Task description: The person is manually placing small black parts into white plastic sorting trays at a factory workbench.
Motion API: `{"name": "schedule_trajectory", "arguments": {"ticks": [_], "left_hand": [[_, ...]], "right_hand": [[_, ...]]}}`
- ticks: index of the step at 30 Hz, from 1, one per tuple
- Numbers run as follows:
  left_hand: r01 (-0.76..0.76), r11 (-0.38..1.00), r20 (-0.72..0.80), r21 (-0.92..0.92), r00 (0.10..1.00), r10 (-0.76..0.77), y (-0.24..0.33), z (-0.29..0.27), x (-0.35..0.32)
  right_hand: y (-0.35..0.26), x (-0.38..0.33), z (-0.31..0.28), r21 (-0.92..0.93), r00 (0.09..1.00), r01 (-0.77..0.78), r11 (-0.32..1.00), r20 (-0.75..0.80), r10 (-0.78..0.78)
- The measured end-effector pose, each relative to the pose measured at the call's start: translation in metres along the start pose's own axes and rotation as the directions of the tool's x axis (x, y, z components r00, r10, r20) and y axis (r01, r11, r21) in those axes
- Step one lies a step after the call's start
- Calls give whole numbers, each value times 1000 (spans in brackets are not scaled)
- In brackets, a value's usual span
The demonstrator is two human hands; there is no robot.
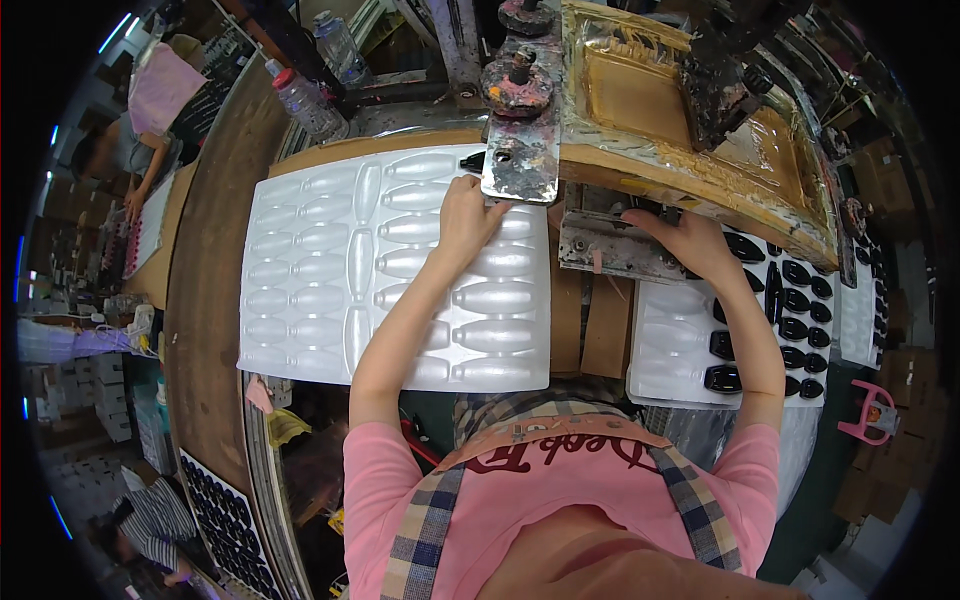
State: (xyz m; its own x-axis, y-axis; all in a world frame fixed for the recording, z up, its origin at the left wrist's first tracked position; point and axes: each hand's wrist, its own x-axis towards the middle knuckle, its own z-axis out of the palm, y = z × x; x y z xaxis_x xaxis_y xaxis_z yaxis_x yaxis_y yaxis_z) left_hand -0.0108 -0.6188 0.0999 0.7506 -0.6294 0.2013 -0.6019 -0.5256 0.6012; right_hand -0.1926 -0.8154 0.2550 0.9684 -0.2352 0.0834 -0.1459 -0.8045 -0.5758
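Note:
My left hand (470,222) reaches over a white moulded plastic tray (545,375) with bottle-shaped hollows. Its fingers are bent around a black glossy piece (472,161) at the tray's far right corner; a paint-stained metal plate (520,170) covers part of both. My right hand (692,240) is under a wooden-framed screen (690,180), at a stained metal fixture (610,240). Its thumb stretches left along the fixture, while the other fingers are hidden by the frame. Below my right forearm, a second white tray (665,340) holds several black bottle-shaped pieces (722,378).
Paint-caked knobs (515,85) stand above the plate. Clear bottles (305,105) are at the back left, beside a long wooden bench (205,250). Another tray of black pieces (230,525) lies lower left. Other people work at the far left. A pink stool (868,412) stands right.

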Motion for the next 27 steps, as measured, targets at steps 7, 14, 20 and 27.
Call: {"name": "schedule_trajectory", "arguments": {"ticks": [7,14,20,27], "left_hand": [[-16,1000,64,-5,998,17,-8,-2,7],[-125,990,73,62,990,120,-4,-8,5],[-373,928,-263,-28,898,353,-20,-24,2],[-48,956,-85,-288,996,25,-28,-39,-20]], "right_hand": [[1,-1,2,-41,995,65,997,-67,-68],[3,0,3,-45,992,93,995,-80,-96],[7,-1,6,-45,997,45,998,-60,-48],[8,0,5,42,999,-37,998,-11,37]]}}
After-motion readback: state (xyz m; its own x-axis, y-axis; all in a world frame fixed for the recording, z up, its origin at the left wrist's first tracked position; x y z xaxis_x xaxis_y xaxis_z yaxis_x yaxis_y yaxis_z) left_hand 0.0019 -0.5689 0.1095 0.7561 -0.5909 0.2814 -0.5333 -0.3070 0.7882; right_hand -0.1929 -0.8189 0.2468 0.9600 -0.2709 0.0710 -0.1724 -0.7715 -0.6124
